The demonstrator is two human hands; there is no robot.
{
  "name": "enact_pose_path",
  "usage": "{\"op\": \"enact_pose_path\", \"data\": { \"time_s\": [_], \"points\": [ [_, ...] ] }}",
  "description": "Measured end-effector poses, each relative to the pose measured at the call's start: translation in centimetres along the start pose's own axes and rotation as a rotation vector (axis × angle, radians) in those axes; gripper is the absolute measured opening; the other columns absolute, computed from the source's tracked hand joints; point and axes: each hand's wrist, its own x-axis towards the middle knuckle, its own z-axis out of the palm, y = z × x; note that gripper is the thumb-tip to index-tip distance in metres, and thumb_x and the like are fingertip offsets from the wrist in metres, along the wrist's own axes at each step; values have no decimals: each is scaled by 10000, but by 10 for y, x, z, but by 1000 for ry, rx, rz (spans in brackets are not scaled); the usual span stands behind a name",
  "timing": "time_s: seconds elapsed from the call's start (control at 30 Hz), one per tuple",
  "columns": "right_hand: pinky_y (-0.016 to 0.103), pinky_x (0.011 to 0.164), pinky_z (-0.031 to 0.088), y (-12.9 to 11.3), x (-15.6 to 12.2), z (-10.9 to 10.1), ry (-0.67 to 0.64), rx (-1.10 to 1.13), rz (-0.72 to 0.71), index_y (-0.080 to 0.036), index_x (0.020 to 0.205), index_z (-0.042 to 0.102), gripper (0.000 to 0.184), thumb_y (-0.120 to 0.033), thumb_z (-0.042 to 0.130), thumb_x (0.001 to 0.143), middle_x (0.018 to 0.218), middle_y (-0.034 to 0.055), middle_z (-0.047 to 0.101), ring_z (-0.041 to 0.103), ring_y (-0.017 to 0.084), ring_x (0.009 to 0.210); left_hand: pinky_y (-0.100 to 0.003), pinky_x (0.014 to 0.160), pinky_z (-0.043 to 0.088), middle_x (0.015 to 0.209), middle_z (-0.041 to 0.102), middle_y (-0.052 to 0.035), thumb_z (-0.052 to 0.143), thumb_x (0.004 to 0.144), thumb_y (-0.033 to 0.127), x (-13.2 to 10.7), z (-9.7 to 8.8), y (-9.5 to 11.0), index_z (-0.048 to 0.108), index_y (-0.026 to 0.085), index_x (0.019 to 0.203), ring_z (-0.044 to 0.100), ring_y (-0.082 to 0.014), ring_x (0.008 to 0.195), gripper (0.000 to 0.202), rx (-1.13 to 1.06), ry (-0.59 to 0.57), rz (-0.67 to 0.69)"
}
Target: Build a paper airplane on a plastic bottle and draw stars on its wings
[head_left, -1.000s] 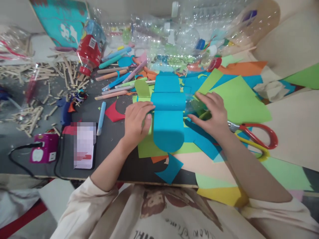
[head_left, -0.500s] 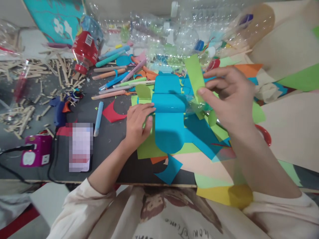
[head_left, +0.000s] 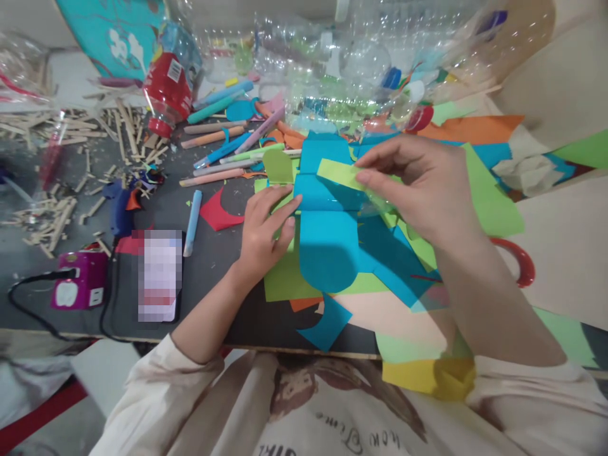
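My right hand (head_left: 411,180) pinches a light green paper strip (head_left: 338,172) between thumb and fingers, over a blue paper-wrapped bottle (head_left: 327,192). The clear end of this bottle shows at its right, partly behind my hand. Flat blue paper pieces extend above and below the wrap; the lower blue piece (head_left: 329,250) has a rounded end. My left hand (head_left: 266,231) rests at the bottle's left end, fingers stretched and apart, fingertips at the blue edge. A rounded olive-green paper tab (head_left: 278,168) stands just above those fingers. Green paper (head_left: 280,285) lies underneath.
Several markers (head_left: 218,155) lie behind my left hand. A phone (head_left: 160,275), a purple power adapter (head_left: 78,278) and a blue glue gun (head_left: 120,206) sit left, near wooden sticks (head_left: 54,221). Clear plastic bottles (head_left: 342,69) fill the back. Red-handled scissors (head_left: 525,266) lie right.
My right hand has moved left and tipped the green strip from nearly upright to nearly level over the blue wrap. The left hand stays at the bottle's end. The view has shifted slightly.
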Motion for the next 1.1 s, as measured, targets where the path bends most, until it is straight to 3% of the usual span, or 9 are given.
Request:
{"op": "enact_pose_path", "data": {
  "time_s": [0.2,0.57,0.77,0.97,1.1],
  "points": [
    [302,572,457,-2,1,-4,-69,82,-15,-232,719,727,60,-237,743,777,718,-9,720,582,144,630,-400,1004,458,1188,698,-72,452,998,262,0,-1,0,671,248,1183,617,-229,1150,287,-14,-13,-29],
    [322,624,476,-4,-2,0,-233,-44,45,-210,746,720,90,-231,682,826,774,23,708,600,164,684,-382,993,479,1172,707,-76,468,976,263,2,-1,3,542,228,1173,637,-216,1152,213,-7,-6,-53],
    [315,612,458,-2,-3,3,-257,-76,58,-212,761,720,86,-223,666,828,790,23,719,581,158,675,-383,1007,467,1202,682,-97,441,990,296,1,2,1,572,218,1206,608,-222,1180,264,23,-1,15],
    [323,626,470,1,-3,5,-245,-107,41,-218,774,707,93,-238,646,841,789,26,727,607,172,697,-418,1007,457,1223,666,-109,395,1008,364,-1,1,0,643,245,1234,593,-251,1175,356,102,-68,20],
    [323,631,469,1,-3,5,-260,-135,24,-216,767,700,110,-235,631,850,782,28,728,607,171,688,-414,1035,435,1255,641,-108,416,1007,318,-2,2,-1,639,268,1269,574,-245,1201,347,40,-39,31]
  ]
}}
